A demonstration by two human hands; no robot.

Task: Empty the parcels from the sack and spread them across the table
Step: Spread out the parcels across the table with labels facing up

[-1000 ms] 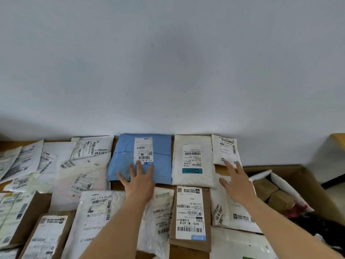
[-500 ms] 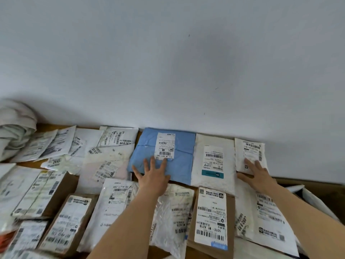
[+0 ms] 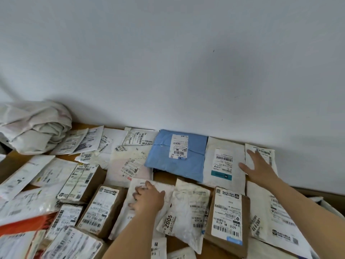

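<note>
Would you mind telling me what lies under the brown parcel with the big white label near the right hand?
The brown parcel overlaps the edge of a crumpled white mailer on its left, and bare table shows beyond it. Whatever sits directly beneath its middle is covered.

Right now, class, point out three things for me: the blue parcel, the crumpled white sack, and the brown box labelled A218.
blue parcel [image 3: 162, 161]: head view, on its bare blue wrapping left of the label.
crumpled white sack [image 3: 35, 126]: head view, on its folded middle.
brown box labelled A218 [image 3: 226, 215]: head view, on its white label.
</note>
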